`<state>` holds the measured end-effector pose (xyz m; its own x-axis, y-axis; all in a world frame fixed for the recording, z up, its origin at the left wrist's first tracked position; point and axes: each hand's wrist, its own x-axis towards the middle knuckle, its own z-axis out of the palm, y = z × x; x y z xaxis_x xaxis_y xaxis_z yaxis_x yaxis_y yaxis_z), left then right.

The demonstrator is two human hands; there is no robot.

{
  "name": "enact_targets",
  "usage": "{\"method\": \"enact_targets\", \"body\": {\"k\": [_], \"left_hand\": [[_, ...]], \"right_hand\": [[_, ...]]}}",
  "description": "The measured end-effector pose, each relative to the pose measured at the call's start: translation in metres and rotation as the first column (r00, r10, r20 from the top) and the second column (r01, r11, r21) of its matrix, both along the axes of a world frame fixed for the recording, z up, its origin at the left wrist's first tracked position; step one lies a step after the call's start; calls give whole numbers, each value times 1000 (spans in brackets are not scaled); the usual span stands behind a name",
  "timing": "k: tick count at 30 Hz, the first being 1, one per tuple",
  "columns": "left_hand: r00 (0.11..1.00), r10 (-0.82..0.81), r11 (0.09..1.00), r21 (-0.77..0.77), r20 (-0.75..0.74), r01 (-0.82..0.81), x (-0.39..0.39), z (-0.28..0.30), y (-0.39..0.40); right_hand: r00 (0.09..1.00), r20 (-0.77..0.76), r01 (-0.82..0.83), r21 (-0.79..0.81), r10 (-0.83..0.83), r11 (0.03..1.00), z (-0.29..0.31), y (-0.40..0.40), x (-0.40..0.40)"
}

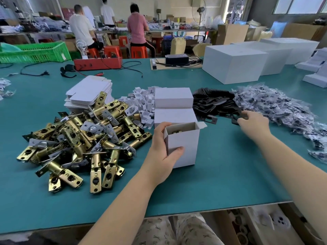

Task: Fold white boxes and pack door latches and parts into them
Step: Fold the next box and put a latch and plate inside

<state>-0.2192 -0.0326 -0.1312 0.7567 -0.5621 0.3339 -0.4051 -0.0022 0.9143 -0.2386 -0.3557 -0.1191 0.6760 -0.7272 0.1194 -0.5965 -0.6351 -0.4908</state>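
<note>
Left hand (163,149) clasped around open white box (183,144), brass latch (174,132) already inside. Right hand (253,123) pinching black strike plate (236,119) from pile just beyond. Best to steady box upright, slide plate flat beside latch.

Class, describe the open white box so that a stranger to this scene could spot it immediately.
Start at the heap of brass door latches on the green table. Just right of it, the left hand grips an upright white box. Unlike the two closed boxes behind, its top is open.
</note>
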Motion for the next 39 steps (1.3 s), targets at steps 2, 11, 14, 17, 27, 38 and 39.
{"method": "enact_targets", "body": {"k": [2, 11, 14, 17, 27, 38, 39], "left_hand": [[1000, 15, 999, 29, 25, -16, 0, -1, 2], [999, 25, 1000, 16, 35, -25, -4, -3, 4], [999, 36, 999, 17, 40, -37, -4, -4, 4], [997, 53, 998, 26, 48, -54, -4, -3, 4], [997, 62, 997, 52, 53, -65, -2, -5, 3], [996, 63, 997, 47, 61, -66, -3, -1, 2], [996, 66, 997, 47, 64, -69, -3, -1, 2]], "right_hand": [[991, -131, 28, -98, -41, 995, -3, -12, 2], [949, -312, -45, -287, -49, 957, -4, -43, -1], [952, -301, -32, -291, -60, 956, -2, -49, 3], [937, -341, -33, -299, -75, 954, -1, -55, 9], [998, -28, -60, -303, 54, 951, 5, -44, 12], [803, 566, -300, 653, -185, 696, 45, 44, 17], [802, 577, -353, 664, -152, 660, 49, 57, 14]]}}
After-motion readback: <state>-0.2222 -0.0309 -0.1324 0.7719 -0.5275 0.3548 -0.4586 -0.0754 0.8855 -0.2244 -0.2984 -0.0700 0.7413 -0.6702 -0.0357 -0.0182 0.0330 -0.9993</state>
